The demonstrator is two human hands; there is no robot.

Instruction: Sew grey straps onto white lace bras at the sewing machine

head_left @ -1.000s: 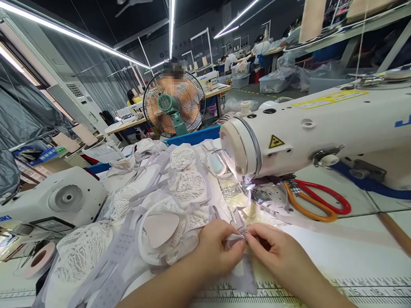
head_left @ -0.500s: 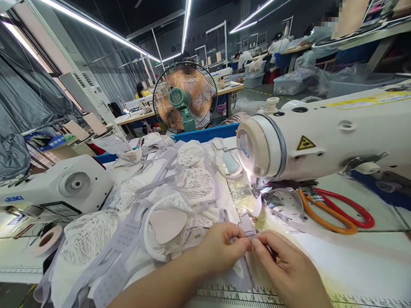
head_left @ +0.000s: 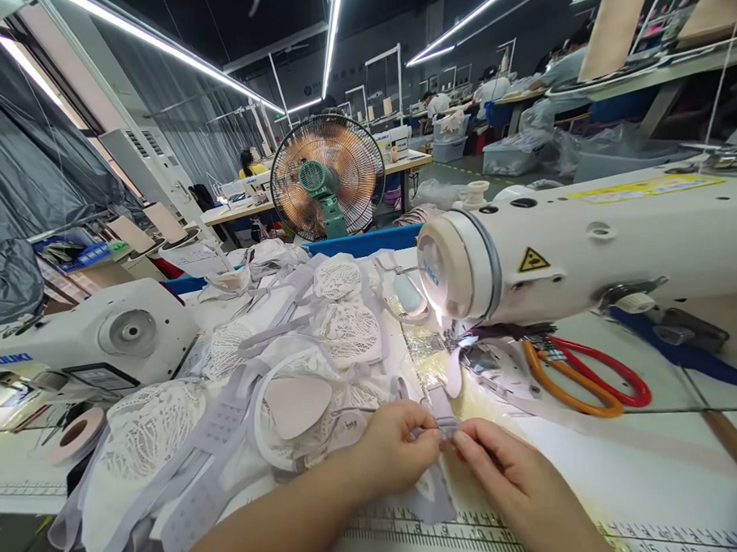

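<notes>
A lavender bra strap is pinched between the fingertips of both my hands, in front of the sewing machine. My left hand grips it from the left, thumb and fingers pressed together. From the right, my right hand closes thumb and forefinger on the same strap; its small fitting is partly hidden. Lavender fabric hangs below onto the table. To the left lies a heap of white lace and lavender bras, one with a pale pad in its cup.
A sewing machine head with a lit needle area stands at right. Beside it lie scissors with orange and red handles. Another machine is at left, near a tape roll. A ruler strip runs along the front edge; a fan stands behind.
The view has shifted slightly, so the machine and scissors sit a bit further left. Both hands keep their pinch on the strap, with only small finger movement.
</notes>
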